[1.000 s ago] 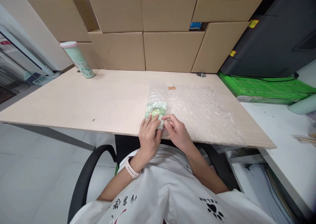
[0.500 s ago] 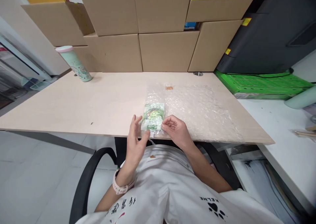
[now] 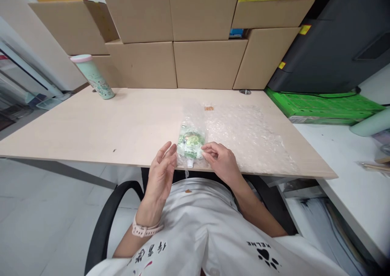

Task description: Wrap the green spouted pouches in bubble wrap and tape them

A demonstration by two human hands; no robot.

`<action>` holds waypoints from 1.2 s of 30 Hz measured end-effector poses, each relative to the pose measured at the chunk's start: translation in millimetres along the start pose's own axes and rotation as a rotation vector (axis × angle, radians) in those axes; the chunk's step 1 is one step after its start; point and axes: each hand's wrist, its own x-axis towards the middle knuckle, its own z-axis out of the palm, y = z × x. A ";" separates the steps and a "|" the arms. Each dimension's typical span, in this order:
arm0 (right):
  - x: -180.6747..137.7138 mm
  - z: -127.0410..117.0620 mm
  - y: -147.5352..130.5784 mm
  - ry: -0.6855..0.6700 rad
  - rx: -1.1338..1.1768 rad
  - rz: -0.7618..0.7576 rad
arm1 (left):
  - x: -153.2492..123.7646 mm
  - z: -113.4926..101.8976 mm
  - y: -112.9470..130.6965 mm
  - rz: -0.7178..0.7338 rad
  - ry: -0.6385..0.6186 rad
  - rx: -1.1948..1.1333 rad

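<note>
A green and white pouch (image 3: pixel 191 140) with a white cap lies near the desk's front edge, its cap pointing toward me. Clear bubble wrap (image 3: pixel 250 134) spreads to its right and seems to be folded over the pouch. My left hand (image 3: pixel 163 168) is open just left of the pouch, fingers stretched, apart from it. With thumb and fingers pinched, my right hand (image 3: pixel 222 160) is at the pouch's right side, on what looks like the wrap's edge. The exact grip is partly hidden by the fingers.
Cardboard boxes (image 3: pixel 146 65) line the back of the desk (image 3: pixel 76 130). A mint tumbler (image 3: pixel 96 79) with a pink lid stands back left. Toward the right are a green crate-like box (image 3: pixel 329 105), a large dark case (image 3: pixel 335 44) and a white side table (image 3: pixel 353 158).
My left hand has drawn back a little left, away from the pouch. The wrap's near end has lifted off the pouch's cap, which now shows plainly. My right hand stays at the right side.
</note>
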 end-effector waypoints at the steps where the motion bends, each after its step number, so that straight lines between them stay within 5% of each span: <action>1: -1.1 -1.9 0.2 0.020 -0.090 -0.048 | -1.5 5.2 -0.2 0.007 -0.011 -0.016; 5: -7.5 -10.4 6.8 0.083 -0.335 -0.244 | -8.9 30.7 -1.8 0.103 -0.177 0.033; 11: -18.5 -22.0 30.7 0.046 -0.411 -0.316 | -11.0 72.4 -23.5 0.564 -0.552 0.611; 16: -18.1 -28.1 37.9 -0.033 -0.274 -0.316 | 1.3 80.9 -35.0 0.792 -0.562 0.848; 22: -24.8 -54.1 22.8 -0.185 -0.085 -0.298 | 6.5 85.4 -38.0 0.772 -0.531 0.857; 29: -36.4 -80.4 18.6 -0.344 -0.035 -0.230 | 12.5 119.2 -39.0 0.582 -0.475 0.698; 34: -47.6 -97.6 7.1 -0.415 -0.134 -0.236 | 18.5 126.6 -42.1 0.674 -0.601 0.809; 36: -52.8 -106.2 1.5 -0.340 -0.136 -0.229 | 17.8 125.1 -46.8 0.704 -0.631 0.830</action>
